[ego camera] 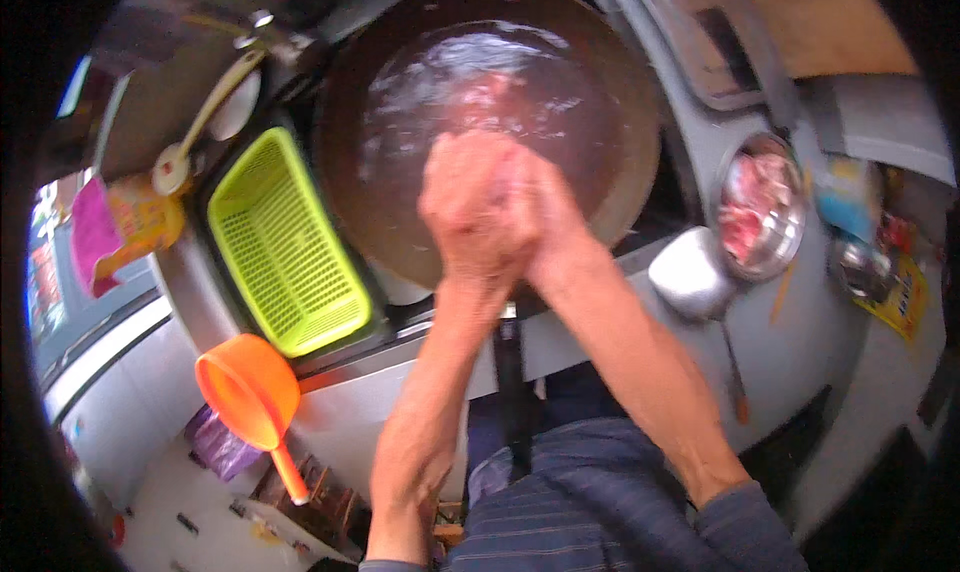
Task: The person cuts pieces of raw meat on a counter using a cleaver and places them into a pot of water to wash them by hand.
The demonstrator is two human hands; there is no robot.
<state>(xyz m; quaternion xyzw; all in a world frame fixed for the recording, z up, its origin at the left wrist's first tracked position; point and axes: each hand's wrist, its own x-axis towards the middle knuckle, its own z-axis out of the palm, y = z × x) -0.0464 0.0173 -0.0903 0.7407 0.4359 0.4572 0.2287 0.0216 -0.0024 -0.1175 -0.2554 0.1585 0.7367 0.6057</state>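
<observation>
A large wok (622, 174) of rippling water (420, 84) stands before me, its black handle (511, 377) pointing at my body. Over the near side of the water, my left hand (472, 197) and my right hand (551, 204) are pressed together. Motion blurs the fingers, and whatever may lie between the palms is hidden. Just past the fingertips a reddish patch (487, 96) shows at the water; whether it is meat or a reflection cannot be made out. To the right, a steel bowl (787, 234) holds pieces of raw meat (750, 197).
Left of the wok sits a lime-green plastic basket (289, 249), with an orange dipper (251, 392) at the counter's front edge. A long-handled ladle (690, 272) lies right, against the steel bowl. Behind the basket are a pale spoon (172, 167) and an orange-yellow packet (146, 212).
</observation>
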